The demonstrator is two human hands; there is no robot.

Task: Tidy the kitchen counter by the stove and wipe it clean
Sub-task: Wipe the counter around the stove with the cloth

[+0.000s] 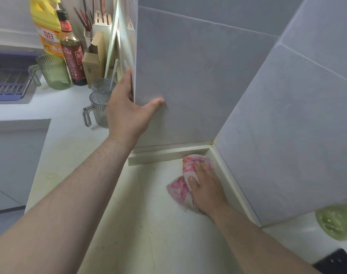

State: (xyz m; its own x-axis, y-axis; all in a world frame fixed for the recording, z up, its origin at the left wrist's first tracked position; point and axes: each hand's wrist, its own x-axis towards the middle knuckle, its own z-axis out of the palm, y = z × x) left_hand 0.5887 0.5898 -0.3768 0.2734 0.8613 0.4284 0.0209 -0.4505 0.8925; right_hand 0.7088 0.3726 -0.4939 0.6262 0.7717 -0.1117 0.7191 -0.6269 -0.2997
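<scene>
The right hand lies flat on a pink-and-white cloth, fingers straight and close together, pressing it onto the pale counter. The cloth sits in the far right corner of the counter, touching the low raised ledge at the foot of the grey tiled wall; part of it bunches up between thumb and fingers.

The left hand braces on the outer corner of that wall, well above the counter. Its thumb is spread out on the near tile face and its fingers reach round the edge, straight rather than curled as far as they show.

Left of the wall corner stand 2 clear ribbed jugs, the farther one with a utensil in it. Beyond them are a cardboard box, a dark sauce bottle, a yellow detergent bottle, a green ribbed jug and a knife block. A blue dish rack lies at far left. At near right a blurred green object and the black corner of a stove show.
</scene>
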